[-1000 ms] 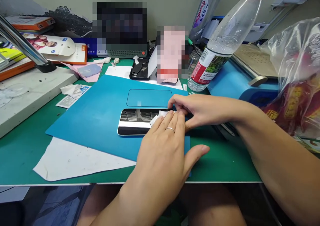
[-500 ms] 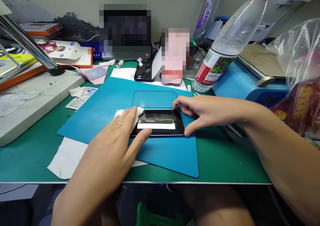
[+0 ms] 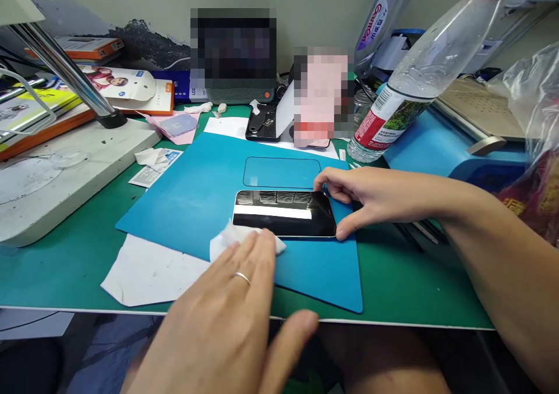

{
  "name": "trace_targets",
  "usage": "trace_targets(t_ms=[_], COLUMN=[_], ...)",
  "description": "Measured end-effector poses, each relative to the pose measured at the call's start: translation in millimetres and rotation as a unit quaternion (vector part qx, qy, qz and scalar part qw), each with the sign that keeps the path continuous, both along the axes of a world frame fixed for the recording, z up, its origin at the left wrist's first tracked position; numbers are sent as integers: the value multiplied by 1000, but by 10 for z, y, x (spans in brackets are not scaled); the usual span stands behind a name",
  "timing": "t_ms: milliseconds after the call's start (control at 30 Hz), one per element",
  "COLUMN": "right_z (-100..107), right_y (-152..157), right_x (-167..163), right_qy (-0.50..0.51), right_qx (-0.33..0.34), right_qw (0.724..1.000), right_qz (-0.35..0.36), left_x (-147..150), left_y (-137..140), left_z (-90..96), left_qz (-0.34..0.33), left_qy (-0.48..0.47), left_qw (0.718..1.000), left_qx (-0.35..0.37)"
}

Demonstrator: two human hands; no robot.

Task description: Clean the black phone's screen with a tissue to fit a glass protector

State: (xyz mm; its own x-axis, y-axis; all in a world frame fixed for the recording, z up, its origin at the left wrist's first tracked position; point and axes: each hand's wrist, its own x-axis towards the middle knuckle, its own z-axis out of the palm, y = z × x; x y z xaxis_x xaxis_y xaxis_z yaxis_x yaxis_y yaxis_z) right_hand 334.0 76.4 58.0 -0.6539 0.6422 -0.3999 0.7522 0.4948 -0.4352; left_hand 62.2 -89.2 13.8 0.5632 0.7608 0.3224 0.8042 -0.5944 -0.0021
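Note:
A black smartphone (image 3: 283, 223) lies face up on a blue mat (image 3: 174, 208), its glossy screen reflecting light. My right hand (image 3: 353, 199) is closed on its right end, with the thumb at the near corner and fingers at the far one. Under the fingertips of my left hand (image 3: 231, 301) is a crumpled white wipe (image 3: 225, 240), held at the phone's near left edge. Those fingers are together and stretched out over it, with the thumb apart. Just beyond the phone rests a clear screen protector with a black border (image 3: 282, 171).
A tilted water bottle (image 3: 384, 109) and a blue machine (image 3: 454, 138) stand on the right. A white lamp base (image 3: 65, 190) is on the left. Behind the mat are another phone (image 3: 257, 127) and a pink pad (image 3: 177, 125). White paper (image 3: 148, 272) sticks out under the mat.
My left hand has moved the wipe from the phone's left end towards me, to its near edge, uncovering that end. My right hand keeps its hold. The view has shifted slightly left.

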Motion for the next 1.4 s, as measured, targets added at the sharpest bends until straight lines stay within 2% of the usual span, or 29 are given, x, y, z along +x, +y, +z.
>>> trace_targets(t_ms=[167,400,567,767,900,1033,1233,1400], right_z=[-21,-29,-29,-38,-42,-39,-31,-32], right_y=[14,-2,-6,1,2,1,8,6], right_x=[-2,-12,-8,-2,-4,1,1,3], right_qy=[2,23,20,13,11,7,9,27], right_qx=[1,8,9,11,5,2,-5,-2], right_qw=[1000,1000,1000,1000,1000,1000,1000,1000], right_qz=[0,4,5,6,3,-2,-3,11], left_x=[164,146,166,318,348,272,421,620], left_y=[-37,8,98,222,295,247,242,333], left_z=[-30,27,59,-22,15,84,-68,-122], left_qz=[-12,-54,-25,12,-1,-3,56,27], left_qy=[0,20,21,-11,-48,-48,-36,-51], left_qw=[1000,998,999,1000,999,999,998,998], left_qx=[-8,9,20,-7,-23,4,-4,-33])
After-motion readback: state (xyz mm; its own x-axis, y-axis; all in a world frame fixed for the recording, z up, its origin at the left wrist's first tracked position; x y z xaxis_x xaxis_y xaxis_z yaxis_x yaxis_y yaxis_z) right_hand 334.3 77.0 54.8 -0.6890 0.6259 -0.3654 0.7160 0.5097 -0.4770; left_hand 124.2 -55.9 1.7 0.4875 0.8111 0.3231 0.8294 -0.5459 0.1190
